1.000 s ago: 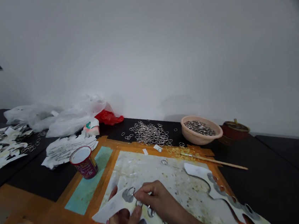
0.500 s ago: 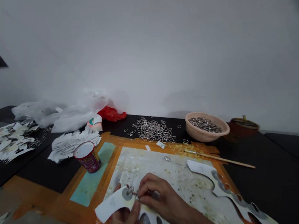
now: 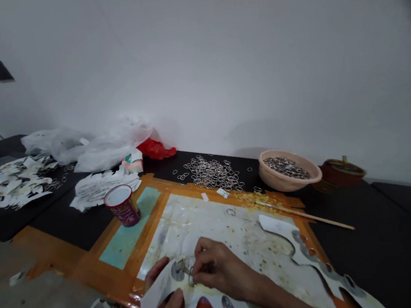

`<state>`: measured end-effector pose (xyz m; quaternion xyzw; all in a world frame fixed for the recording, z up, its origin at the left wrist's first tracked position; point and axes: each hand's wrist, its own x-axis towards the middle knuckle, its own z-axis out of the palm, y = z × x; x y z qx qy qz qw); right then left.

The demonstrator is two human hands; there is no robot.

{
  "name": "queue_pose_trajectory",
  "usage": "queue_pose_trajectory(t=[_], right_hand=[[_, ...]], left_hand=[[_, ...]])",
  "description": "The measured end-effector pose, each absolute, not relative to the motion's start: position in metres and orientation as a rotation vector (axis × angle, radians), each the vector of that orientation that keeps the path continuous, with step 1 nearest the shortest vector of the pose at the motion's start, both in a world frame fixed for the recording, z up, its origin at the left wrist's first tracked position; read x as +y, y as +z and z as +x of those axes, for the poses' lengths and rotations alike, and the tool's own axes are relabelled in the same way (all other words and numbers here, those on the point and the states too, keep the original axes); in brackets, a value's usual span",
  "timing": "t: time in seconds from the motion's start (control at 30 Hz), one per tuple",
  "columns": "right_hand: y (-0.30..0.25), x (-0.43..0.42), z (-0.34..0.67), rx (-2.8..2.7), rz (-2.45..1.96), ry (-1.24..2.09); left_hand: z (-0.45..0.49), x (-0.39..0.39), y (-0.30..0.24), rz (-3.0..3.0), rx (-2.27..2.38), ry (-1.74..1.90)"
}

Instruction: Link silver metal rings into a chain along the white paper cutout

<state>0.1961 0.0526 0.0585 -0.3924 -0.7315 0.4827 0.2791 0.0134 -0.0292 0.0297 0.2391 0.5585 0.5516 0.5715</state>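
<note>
My left hand grips a white cut-out paper strip from below, thumb on top, at the lower middle. My right hand is closed in a pinch on a small metal ring pressed against a grey round spot on that strip. A second ring lies on the same spot. Both hands work over a stained plastic-covered sheet on an orange board.
A pile of loose metal rings and a pink bowl of rings sit at the back. A red cup, a wooden stick, another cut-out strip, paper stacks and plastic bags lie around.
The view has swung left and tilted, so the table things shifted right. My hands and the strip stay together, now lower in the frame, my right fingers still pinching at the ring.
</note>
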Motion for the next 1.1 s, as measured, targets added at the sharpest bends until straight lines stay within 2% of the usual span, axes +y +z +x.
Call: queue_pose_trajectory(t=[0.07, 0.13, 0.23, 0.3, 0.47, 0.57, 0.87, 1.1], right_hand=[[0.054, 0.052, 0.194, -2.078, -1.02, 1.217], [0.048, 0.052, 0.192, -2.192, -0.968, 1.077], [0.039, 0.053, 0.192, -2.27, -0.867, 0.845], [0.035, 0.054, 0.193, -2.276, -0.829, 0.77], [0.03, 0.054, 0.194, -2.285, -0.831, 0.705], [0.029, 0.052, 0.193, -2.314, -0.804, 0.639], [0.023, 0.039, 0.194, -2.451, -0.589, 0.093], [0.025, 0.04, 0.194, -2.423, -0.567, 0.048]], left_hand=[[0.001, -0.032, 0.038, 0.78, 1.499, 1.43], [-0.011, -0.03, 0.049, 1.239, 1.647, 1.426], [-0.022, -0.018, 0.059, 2.079, 1.459, 0.968], [-0.022, -0.006, 0.057, 2.259, 1.363, 0.728], [-0.01, 0.018, 0.038, 2.184, 1.27, 0.54], [-0.007, 0.021, 0.036, 2.072, 1.292, 0.566], [-0.008, 0.02, 0.037, 2.103, 1.175, 0.683], [-0.01, 0.02, 0.033, 2.147, 1.136, 0.715]])
